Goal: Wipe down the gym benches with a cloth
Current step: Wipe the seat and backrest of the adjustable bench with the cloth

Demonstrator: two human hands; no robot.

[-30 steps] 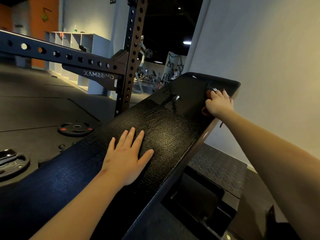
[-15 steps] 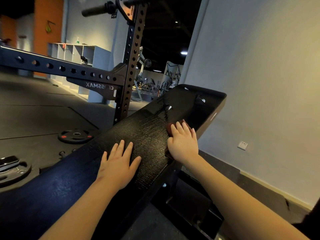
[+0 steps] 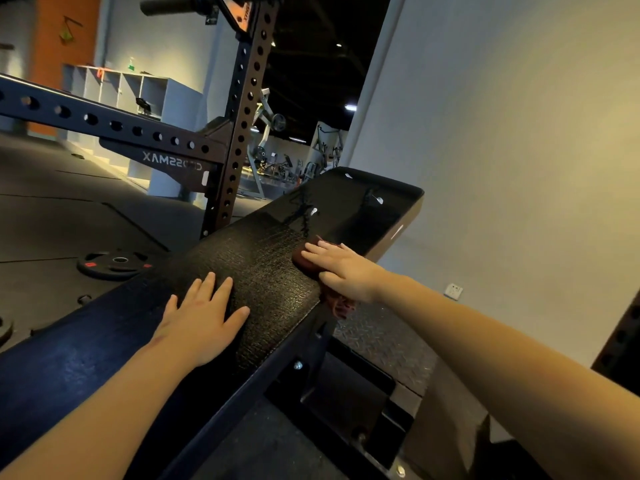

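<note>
As right hand (image 3: 346, 271) presses rumpled cloth (image 3: 303, 261), grained bench (image 3: 256, 251) shines.

Left forearm bare, in from 7 o'clock. Left hand (image 3: 204, 323) palm down, fingers spread toward 1 o'clock, thumb out toward 3 o'clock, flat on the black textured bench pad (image 3: 270, 244). Right forearm bare, in from 4 o'clock. Right hand (image 3: 343, 268) palm down, fingers straight toward 10 o'clock, pressing the dark red crumpled cloth (image 3: 302, 260).
</note>
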